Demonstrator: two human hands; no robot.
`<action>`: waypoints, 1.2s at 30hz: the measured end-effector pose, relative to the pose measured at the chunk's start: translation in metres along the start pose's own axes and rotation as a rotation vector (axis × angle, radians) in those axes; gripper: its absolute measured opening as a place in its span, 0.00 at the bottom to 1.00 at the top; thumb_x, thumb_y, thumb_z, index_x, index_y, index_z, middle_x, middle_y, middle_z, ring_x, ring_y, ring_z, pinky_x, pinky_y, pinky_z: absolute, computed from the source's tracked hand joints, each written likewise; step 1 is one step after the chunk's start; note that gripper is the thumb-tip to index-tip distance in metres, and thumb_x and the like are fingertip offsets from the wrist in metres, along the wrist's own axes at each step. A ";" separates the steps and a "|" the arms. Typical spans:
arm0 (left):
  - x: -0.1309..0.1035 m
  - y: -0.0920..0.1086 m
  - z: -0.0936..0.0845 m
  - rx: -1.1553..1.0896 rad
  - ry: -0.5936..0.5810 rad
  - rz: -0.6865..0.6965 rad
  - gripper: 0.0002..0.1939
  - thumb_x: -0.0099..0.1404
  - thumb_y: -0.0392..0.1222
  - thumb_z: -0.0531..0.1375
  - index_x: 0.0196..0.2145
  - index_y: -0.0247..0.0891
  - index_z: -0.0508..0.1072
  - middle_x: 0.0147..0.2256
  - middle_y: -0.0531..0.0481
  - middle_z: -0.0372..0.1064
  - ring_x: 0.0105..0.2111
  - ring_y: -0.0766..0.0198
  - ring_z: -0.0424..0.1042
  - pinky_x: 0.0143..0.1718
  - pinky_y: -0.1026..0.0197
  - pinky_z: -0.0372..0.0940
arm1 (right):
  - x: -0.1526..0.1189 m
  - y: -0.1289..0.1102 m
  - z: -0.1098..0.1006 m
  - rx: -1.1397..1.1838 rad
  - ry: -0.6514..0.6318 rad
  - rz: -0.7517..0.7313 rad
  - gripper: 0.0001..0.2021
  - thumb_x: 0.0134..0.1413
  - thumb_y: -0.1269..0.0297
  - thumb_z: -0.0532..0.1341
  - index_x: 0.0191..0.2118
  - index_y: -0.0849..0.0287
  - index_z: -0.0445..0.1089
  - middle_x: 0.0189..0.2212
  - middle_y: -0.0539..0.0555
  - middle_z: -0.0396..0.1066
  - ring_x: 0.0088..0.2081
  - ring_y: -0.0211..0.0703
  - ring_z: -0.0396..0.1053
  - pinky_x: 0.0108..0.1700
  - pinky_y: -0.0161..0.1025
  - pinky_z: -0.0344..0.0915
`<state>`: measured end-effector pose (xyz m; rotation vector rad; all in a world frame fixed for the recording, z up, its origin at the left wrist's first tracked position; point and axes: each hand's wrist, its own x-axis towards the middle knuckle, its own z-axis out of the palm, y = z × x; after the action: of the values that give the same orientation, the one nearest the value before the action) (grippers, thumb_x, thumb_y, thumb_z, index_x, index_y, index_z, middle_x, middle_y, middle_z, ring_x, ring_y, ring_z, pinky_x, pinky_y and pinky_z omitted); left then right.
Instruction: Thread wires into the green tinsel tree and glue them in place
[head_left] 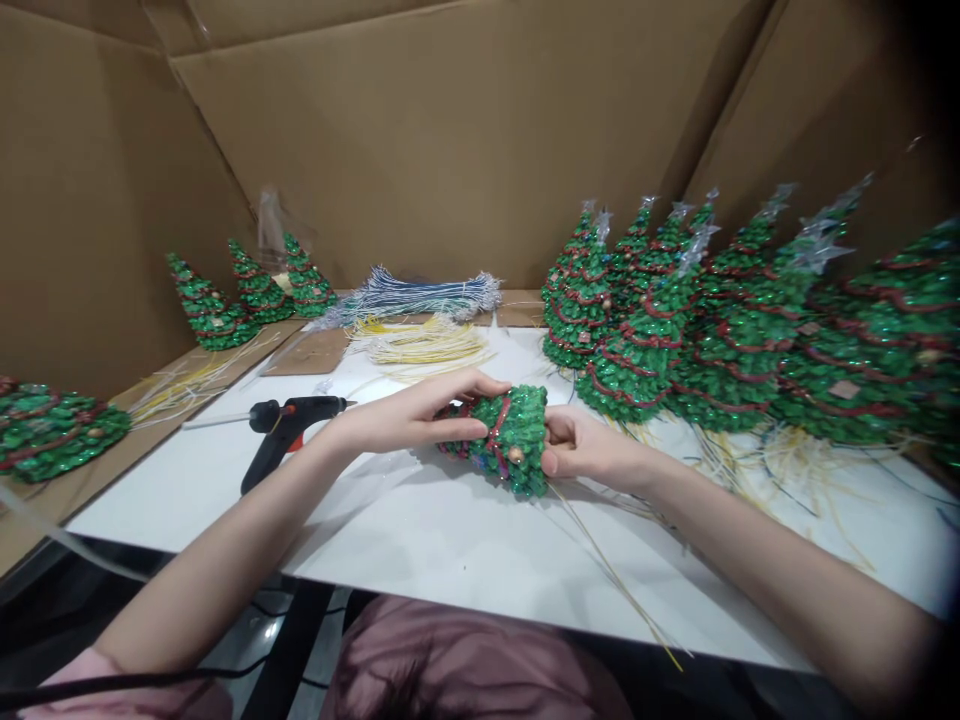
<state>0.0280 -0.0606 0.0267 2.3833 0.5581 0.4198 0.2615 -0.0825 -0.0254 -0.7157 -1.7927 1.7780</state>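
A small green tree figure [517,440] with red garland lies on its side over the white table, its wide base turned to the right. My left hand [424,412] is wrapped over its narrower end, thumb and fingers on the green surface. At the base, my right hand [577,445] has its fingers curled against the rim; the fingertips are partly hidden by the base. Thin yellowish wires [611,570] trail from the base toward the table's front edge.
A black glue gun [289,435] lies left of my left forearm. Several star-topped trees [637,350] stand at the right, with loose wires below. Blue-white [427,295] and yellow wire bundles [424,343] lie at the back. More trees [259,290] stand back left, before cardboard walls [360,140].
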 end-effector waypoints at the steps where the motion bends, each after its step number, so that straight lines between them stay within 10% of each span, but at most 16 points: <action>1: 0.000 0.000 0.000 -0.002 0.000 0.000 0.21 0.68 0.42 0.54 0.57 0.38 0.58 0.56 0.42 0.61 0.55 0.58 0.61 0.55 0.56 0.59 | 0.000 0.001 -0.001 -0.007 -0.002 -0.002 0.31 0.35 0.42 0.68 0.38 0.66 0.69 0.22 0.46 0.57 0.22 0.30 0.51 0.22 0.29 0.46; 36: 0.000 -0.006 0.004 -0.010 0.030 0.032 0.21 0.67 0.44 0.55 0.56 0.39 0.59 0.55 0.42 0.60 0.55 0.59 0.61 0.56 0.56 0.59 | -0.001 0.009 0.001 0.017 0.089 -0.052 0.27 0.34 0.42 0.69 0.28 0.64 0.66 0.18 0.44 0.55 0.20 0.29 0.48 0.21 0.31 0.44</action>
<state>0.0285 -0.0584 0.0197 2.3821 0.5307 0.4725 0.2620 -0.0838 -0.0345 -0.7230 -1.7201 1.6988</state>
